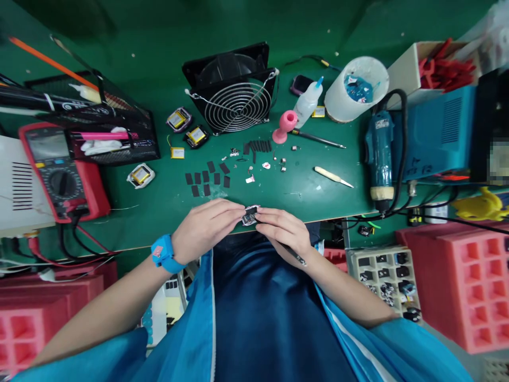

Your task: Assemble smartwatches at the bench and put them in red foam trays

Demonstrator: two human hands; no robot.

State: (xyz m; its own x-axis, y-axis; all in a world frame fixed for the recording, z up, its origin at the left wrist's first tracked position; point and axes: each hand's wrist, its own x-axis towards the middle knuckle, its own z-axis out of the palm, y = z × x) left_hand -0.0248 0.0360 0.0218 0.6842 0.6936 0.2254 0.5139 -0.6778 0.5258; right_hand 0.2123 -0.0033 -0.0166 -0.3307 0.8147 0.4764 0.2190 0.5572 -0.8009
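At the front edge of the table, a small open smartwatch case (250, 216) with dark electronics inside sits between my hands. My left hand (212, 224), a blue band on its wrist, pinches the case from the left side. From the right, my right hand (287, 229) has its fingertips closed on the same case. A thin dark tool (295, 255), perhaps tweezers, is tucked under the right palm with its end sticking out toward the wrist. Small black rectangular pads (205, 176) lie just beyond the hands, and a row of black strips (260, 147) is farther back.
A fan (234, 90) stands at the back. Battery-fitted watch cases (196, 136) lie left of it. Rightward are a pink stand (284, 127), a white bottle (308, 103), a light-handled tool (333, 176), a white tub (353, 90) and an electric screwdriver (380, 154). A red multimeter (63, 175) stands left.
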